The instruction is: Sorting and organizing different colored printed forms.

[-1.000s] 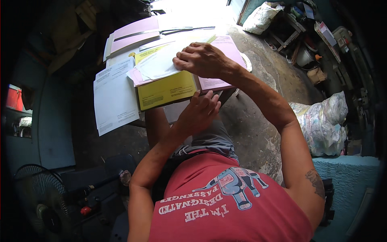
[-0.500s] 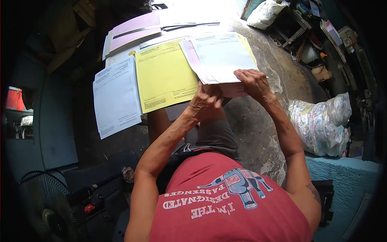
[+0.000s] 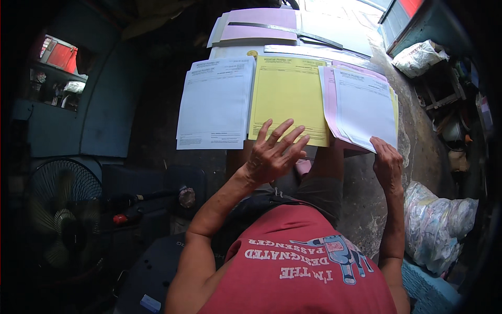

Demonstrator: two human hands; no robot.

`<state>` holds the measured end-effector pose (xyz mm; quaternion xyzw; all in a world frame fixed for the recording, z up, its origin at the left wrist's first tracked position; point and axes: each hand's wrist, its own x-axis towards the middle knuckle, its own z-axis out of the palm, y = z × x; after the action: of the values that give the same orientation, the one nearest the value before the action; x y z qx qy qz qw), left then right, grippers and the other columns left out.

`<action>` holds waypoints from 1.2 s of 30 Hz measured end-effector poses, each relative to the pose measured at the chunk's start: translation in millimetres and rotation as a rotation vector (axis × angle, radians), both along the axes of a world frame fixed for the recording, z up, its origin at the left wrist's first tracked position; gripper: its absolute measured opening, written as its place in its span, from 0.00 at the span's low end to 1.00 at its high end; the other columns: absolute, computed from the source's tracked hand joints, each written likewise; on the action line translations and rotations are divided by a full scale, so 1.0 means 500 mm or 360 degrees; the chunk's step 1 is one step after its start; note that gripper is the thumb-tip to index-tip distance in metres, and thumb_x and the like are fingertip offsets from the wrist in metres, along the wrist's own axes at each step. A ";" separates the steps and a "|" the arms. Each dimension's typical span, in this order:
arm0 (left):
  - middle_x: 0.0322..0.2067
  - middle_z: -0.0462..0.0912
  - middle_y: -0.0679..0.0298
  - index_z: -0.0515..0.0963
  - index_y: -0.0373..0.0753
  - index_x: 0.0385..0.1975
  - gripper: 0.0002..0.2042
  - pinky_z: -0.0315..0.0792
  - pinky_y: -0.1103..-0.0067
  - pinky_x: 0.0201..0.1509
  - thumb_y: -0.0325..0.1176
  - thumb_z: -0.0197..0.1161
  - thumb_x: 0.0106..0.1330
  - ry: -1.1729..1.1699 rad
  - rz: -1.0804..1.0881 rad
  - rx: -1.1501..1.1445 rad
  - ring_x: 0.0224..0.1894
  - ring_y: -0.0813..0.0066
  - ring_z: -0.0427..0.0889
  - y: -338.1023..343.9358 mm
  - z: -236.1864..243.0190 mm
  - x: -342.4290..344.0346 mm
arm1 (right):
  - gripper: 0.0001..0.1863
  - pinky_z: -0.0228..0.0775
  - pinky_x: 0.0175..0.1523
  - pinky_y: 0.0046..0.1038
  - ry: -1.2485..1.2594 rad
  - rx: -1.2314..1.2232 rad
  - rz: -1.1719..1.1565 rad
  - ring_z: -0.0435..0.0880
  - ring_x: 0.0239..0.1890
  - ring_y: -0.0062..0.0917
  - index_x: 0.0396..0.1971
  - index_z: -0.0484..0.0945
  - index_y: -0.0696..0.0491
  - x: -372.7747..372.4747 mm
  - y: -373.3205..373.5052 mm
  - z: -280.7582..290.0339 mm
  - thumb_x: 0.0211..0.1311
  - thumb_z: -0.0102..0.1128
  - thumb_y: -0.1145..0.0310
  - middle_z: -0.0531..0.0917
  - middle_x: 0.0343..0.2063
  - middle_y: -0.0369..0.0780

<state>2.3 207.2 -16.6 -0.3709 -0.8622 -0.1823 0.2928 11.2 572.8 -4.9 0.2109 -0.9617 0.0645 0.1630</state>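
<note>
Rough grey concrete flooring [image 3: 418, 141] runs along the right, with a bulging white plastic sack [image 3: 436, 230] at the lower right and a crumpled white bag [image 3: 418, 57] further up; I cannot tell what either holds. On the dark counter [image 3: 157, 131] I see three printed forms side by side: a white paper stack [image 3: 214, 104] on the left, a yellow paper sheet [image 3: 286, 97] in the middle, and a mixed white-and-pink paper sheaf [image 3: 363, 107] on the right. Beyond them lies a pale pink folder [image 3: 259, 26] with a dark strip across it. A black floor fan [image 3: 63, 214] stands at the left.

My left hand [image 3: 273, 154] is spread wide with fingers splayed, its tips at the lower edge of the yellow sheet, gripping nothing. My right hand [image 3: 388, 165] has its grip on the sheaf's lower right corner.

Half a second ago both hands were together under the sheaf; now they are apart and the sheaf lies flatter on the counter.
</note>
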 end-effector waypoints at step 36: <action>0.54 0.82 0.61 0.85 0.36 0.41 0.13 0.66 0.39 0.62 0.40 0.66 0.67 -0.0137 -0.0112 -0.0485 0.60 0.58 0.78 -0.058 -0.045 -0.061 | 0.18 0.80 0.46 0.36 -0.0030 -0.0951 -0.0336 0.90 0.37 0.42 0.48 0.84 0.55 -0.170 -0.042 0.078 0.63 0.48 0.73 0.88 0.36 0.52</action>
<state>-28.3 178.0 -39.1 -0.4329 -0.8781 -0.0753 0.1893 -73.7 551.8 34.3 0.0522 -0.9182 0.3289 0.2147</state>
